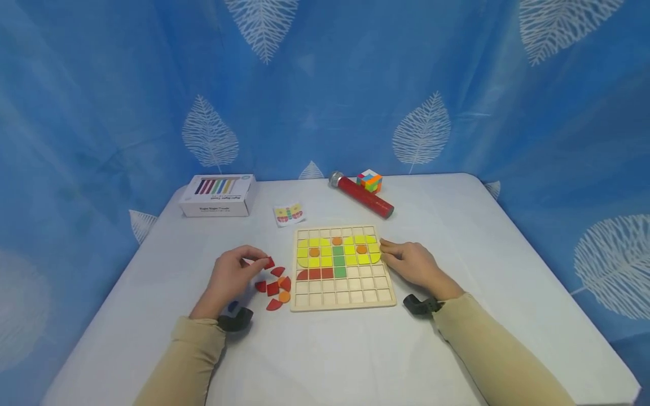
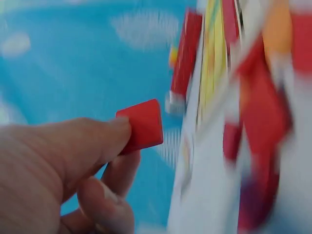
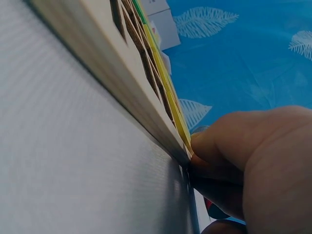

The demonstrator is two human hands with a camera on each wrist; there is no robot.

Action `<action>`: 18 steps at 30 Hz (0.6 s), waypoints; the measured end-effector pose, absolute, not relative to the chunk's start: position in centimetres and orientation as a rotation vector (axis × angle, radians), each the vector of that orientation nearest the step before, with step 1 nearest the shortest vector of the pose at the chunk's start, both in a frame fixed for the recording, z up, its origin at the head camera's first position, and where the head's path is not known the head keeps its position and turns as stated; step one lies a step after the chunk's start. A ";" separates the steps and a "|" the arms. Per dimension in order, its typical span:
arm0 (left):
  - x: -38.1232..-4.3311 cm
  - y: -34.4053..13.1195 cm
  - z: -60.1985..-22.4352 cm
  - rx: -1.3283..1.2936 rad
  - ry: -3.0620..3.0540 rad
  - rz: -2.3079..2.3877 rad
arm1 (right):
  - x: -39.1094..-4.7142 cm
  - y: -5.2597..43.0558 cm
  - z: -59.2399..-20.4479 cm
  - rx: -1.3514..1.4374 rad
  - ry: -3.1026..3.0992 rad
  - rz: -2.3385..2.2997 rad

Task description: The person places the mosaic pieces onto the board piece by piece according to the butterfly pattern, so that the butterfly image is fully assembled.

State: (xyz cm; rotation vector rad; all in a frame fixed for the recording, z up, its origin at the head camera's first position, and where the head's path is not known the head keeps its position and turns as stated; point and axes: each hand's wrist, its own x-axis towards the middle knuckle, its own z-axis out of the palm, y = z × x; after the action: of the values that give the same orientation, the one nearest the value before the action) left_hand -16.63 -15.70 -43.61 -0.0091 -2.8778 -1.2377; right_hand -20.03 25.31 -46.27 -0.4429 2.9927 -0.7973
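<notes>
My left hand point(image 1: 229, 277) pinches a red square tile point(image 2: 144, 126) between thumb and finger, raised just left of the wooden grid board point(image 1: 315, 300). Below that hand lie loose tiles: red quarter-round pieces point(image 1: 274, 305), a red square point(image 1: 272, 289) and orange rounds point(image 1: 284, 296). Set in the board are yellow tiles point(image 1: 363, 258), orange rounds point(image 1: 337, 241), a green column point(image 1: 339, 260) and a red row point(image 1: 315, 274) left of the green. My right hand point(image 1: 413, 264) grips the board's right edge, with the thumb close to a yellow tile in the right wrist view.
Behind the board lies a small pattern card point(image 1: 289, 215) with a coloured design. A white box point(image 1: 218, 196) stands at the back left. At the back right are a red microphone point(image 1: 364, 196) and a colourful puzzle cube point(image 1: 370, 180), close together.
</notes>
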 end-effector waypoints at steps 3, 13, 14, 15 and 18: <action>-16.4 -13.1 -43.0 -0.085 -2.895 -1.300 | -20.0 25.3 -46.2 -0.439 2.990 -0.799; -18.0 -3.9 -42.1 -0.380 -2.987 -1.240 | -19.9 25.6 -46.1 -0.425 2.994 -0.793; -18.3 -3.2 -42.1 -0.391 -2.996 -1.232 | -20.0 25.6 -46.1 -0.424 2.990 -0.800; -18.6 -2.5 -42.2 -0.404 -3.004 -1.222 | -20.0 25.5 -46.2 -0.425 2.989 -0.800; -19.2 -0.9 -42.6 -0.459 -3.033 -1.145 | -20.0 25.5 -46.2 -0.428 2.987 -0.795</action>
State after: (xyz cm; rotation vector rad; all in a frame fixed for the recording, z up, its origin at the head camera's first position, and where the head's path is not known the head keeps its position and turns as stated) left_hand -19.16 -0.95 -42.62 -0.4594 -3.0326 -1.1450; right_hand -20.00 25.48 -46.23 -0.4279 2.9867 -0.7951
